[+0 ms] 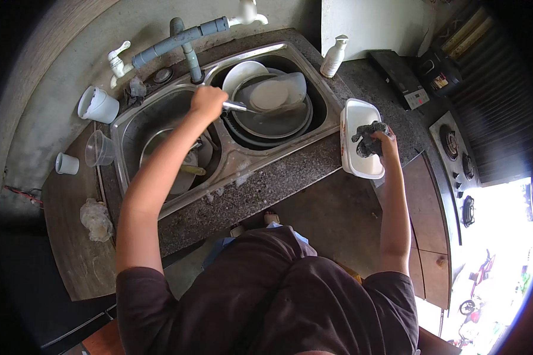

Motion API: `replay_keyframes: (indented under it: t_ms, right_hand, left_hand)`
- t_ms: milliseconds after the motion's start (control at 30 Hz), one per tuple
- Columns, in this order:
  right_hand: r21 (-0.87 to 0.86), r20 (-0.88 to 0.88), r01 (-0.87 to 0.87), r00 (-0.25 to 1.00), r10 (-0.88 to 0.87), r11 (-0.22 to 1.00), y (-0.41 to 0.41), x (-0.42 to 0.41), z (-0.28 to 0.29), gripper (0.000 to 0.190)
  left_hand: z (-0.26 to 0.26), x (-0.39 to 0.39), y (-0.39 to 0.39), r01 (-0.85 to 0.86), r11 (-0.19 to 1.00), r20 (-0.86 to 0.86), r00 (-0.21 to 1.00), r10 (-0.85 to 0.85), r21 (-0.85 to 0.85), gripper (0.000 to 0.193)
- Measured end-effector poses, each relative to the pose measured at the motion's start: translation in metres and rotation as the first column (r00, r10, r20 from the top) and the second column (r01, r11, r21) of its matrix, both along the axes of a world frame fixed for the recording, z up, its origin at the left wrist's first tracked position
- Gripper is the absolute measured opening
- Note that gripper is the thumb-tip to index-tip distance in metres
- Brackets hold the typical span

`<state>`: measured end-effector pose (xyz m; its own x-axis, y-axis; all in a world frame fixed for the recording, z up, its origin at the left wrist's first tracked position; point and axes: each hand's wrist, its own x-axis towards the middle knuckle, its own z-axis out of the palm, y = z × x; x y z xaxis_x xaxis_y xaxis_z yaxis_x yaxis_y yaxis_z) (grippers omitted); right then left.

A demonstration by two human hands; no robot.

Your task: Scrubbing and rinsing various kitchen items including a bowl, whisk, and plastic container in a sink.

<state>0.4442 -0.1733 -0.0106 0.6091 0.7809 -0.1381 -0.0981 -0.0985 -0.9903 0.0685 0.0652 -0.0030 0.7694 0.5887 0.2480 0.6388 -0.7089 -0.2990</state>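
Observation:
My left hand [208, 104] grips the handle of a metal utensil [236, 106] over the divider between the two basins. The utensil's far end points into the right basin, and I cannot tell its kind. In that basin sit stacked dishes: a white bowl [244, 73], a wide round pan or basin [271, 126] and a translucent plastic container [293, 86]. My right hand [387, 136] holds a dark grey scrubbing cloth [367, 138] over a white rectangular plastic tub [359, 111] at the counter's edge. The left basin [135, 111] holds dishes partly hidden by my left forearm.
Grey pipes with white taps [177, 42] rise behind the sink. A white pump bottle [334, 57] stands behind the tub. White buckets [98, 105], a clear plastic cup [99, 148] and a crumpled plastic bag [97, 220] are left. A gas stove [457, 155] lies right.

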Motion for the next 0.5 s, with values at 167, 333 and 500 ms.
replay_keyframes:
  t_ms: [167, 333, 500]
  right_hand:
    - [0.018, -0.012, -0.001, 1.000, 0.002, 1.000, -0.001, -0.012, 0.003, 0.027]
    - [0.016, -0.049, -0.004, 0.999, 0.004, 1.000, -0.009, -0.013, 0.005, 0.028]
    - [0.004, -0.036, -0.001, 0.999, 0.001, 1.000, -0.016, -0.011, 0.002, 0.028]
  left_hand:
    - [-0.025, 0.003, -0.005, -0.229, 0.721, -0.114, 0.972, 0.205, -0.654, 0.011]
    - [-0.023, -0.014, 0.008, -0.319, 0.184, -0.249, 0.913, 0.324, -0.930, 0.018]
    - [-0.024, -0.051, 0.014, -0.233, 0.178, -0.166, 0.930, 0.327, -0.956, 0.014]
